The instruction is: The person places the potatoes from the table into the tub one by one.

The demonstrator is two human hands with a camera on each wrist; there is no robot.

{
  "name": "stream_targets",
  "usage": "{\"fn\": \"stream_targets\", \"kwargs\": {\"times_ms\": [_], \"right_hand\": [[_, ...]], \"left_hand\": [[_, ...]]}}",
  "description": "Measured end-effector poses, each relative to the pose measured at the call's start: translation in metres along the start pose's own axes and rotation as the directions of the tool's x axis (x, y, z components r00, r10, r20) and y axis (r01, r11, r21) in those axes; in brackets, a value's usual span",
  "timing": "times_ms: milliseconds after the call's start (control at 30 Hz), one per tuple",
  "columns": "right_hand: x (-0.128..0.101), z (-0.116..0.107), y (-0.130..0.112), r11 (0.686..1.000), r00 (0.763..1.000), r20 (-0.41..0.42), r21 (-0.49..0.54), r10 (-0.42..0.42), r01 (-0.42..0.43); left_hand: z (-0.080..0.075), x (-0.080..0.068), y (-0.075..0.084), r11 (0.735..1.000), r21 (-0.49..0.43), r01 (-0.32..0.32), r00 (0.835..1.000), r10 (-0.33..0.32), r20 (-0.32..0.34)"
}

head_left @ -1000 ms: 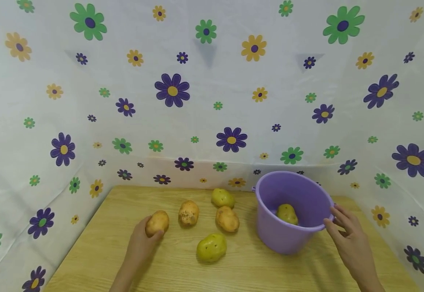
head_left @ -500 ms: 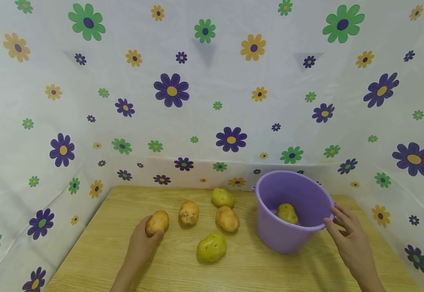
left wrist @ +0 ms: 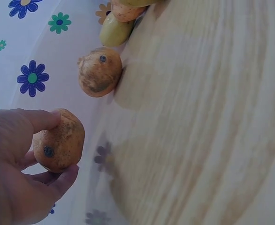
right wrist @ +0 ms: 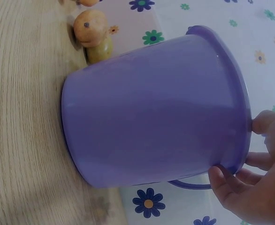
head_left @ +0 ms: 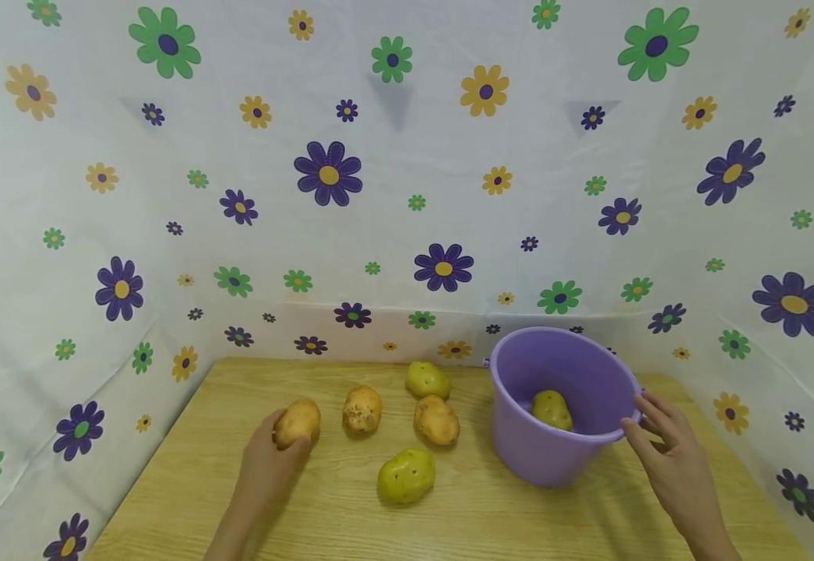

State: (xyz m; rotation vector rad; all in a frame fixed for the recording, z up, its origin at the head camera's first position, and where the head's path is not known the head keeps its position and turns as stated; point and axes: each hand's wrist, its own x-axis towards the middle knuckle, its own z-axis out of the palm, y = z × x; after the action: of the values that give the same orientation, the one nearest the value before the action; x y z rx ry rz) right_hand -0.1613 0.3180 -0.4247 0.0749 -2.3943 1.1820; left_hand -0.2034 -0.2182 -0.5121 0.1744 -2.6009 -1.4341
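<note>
1. Since a second ago your left hand has shifted the brown potato a bit left and up. In the left wrist view it looks lifted just off the wooden table, though I can't say for sure.
2. Grip on that one: thumb on top, fingers curled under, wrapped round the potato's near side.
3. Your right hand hasn't budged. Its fingertips sit on the near right rim of the purple bucket, thumb on the outside wall. It's a light pinch of the rim with loosely spread fingers.
4. The bucket stands upright on the table's right side with one greenish potato inside.
5. Loose on the table between your hands: a speckled brown potato just beside the held one, another brown potato, a green potato behind it, and a big yellow-green potato nearest you.
</note>
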Motion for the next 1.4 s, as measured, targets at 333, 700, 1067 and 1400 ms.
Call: {"fn": "stream_targets", "kwargs": {"times_ms": [333, 700, 1067, 1400], "right_hand": [[-0.001, -0.001, 0.001, 1.000, 1.000, 0.006, -0.015, 0.015, -0.015], [0.000, -0.002, 0.002, 1.000, 1.000, 0.025, -0.007, 0.018, -0.018], [0.000, -0.001, 0.002, 1.000, 1.000, 0.015, -0.002, 0.009, -0.009], [0.000, -0.001, 0.001, 1.000, 1.000, 0.005, 0.010, 0.000, 0.000]], "left_hand": [[-0.013, 0.003, 0.017, 0.999, 0.019, -0.049, 0.999, 0.049, 0.001], [-0.027, 0.001, 0.054, 0.997, -0.011, -0.070, 0.998, 0.070, -0.002], [-0.048, 0.000, 0.089, 0.998, -0.026, -0.061, 0.998, 0.062, 0.017], [-0.066, 0.004, 0.110, 0.997, -0.018, -0.075, 0.997, 0.076, 0.021]]}}
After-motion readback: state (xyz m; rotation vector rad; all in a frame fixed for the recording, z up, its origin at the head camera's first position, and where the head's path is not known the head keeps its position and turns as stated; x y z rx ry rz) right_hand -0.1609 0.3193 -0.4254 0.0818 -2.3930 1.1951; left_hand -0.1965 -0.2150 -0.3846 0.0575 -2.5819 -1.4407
